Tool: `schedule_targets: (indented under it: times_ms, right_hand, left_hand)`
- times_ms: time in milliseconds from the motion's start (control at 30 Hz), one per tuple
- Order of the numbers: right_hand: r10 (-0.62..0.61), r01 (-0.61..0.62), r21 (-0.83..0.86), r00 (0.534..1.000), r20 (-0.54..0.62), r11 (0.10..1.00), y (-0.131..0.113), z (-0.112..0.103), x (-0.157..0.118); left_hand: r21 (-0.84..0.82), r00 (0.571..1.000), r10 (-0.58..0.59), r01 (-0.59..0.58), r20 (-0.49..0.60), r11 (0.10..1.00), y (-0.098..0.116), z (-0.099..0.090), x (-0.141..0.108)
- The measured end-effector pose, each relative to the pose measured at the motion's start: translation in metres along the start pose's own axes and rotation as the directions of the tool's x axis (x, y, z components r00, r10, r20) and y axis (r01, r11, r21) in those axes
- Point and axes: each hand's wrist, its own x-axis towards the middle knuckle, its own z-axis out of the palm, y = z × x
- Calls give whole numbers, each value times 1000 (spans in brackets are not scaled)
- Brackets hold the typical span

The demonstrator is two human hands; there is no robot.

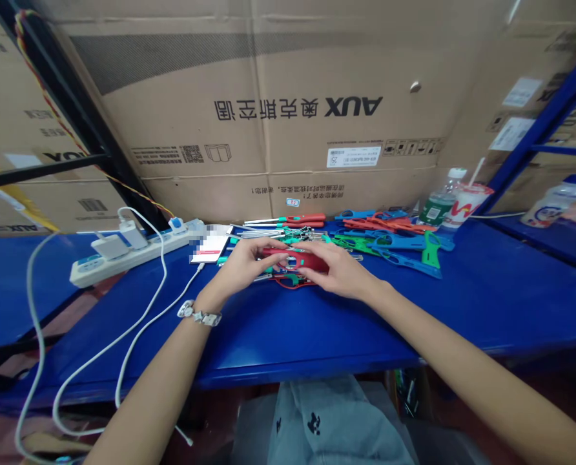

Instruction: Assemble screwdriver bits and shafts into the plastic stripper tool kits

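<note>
The red plastic casing (pixel 313 261) is held just above the blue tabletop (pixel 288 342). Left hand (pixel 244 261) and right hand (pixel 349 270) have fingers closed on its opposite ends, probably so that it stays steady. Close behind lie the lighters (pixel 305 221), with thin metal tubes and smooth handles. To the right, flat plastic shells (pixel 409 241), blue, green and orange-red, overlap loosely, perhaps for easy reach.

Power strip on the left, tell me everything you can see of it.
The power strip is long, white and plastic-looking, lying at a slant on the blue table, its far end towards the right. Two bulky white adapters stand in it. Near the far end sits a smaller plug, where a red-and-yellow cord seems to arrive.
</note>
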Motion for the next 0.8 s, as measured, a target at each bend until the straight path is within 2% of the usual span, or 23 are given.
schedule_targets:
  times_ms: [100,300,400,500,667,800]
  right_hand:
    - [-3,8,-117,999,46,993,-3,4,-2]
    - [29,-18,-83,989,145,996,5,5,-4]
    - [8,6,-68,980,197,998,9,5,-3]
    - [26,-7,-78,970,243,997,11,7,-2]
    - [76,-46,-115,961,267,992,15,11,-2]
    - [77,-50,-107,963,257,993,18,10,-3]
  left_hand:
    - [-62,997,-54,57,56,996,-2,1,0]
    - [257,1000,-25,21,12,966,-6,-13,-3]
    - [340,996,-66,39,68,940,-11,-26,-7]
    - [391,976,-163,96,142,915,-18,-35,-12]
    - [429,952,-220,111,214,897,-25,-33,-12]
    - [433,952,-183,62,244,899,-30,-29,-10]
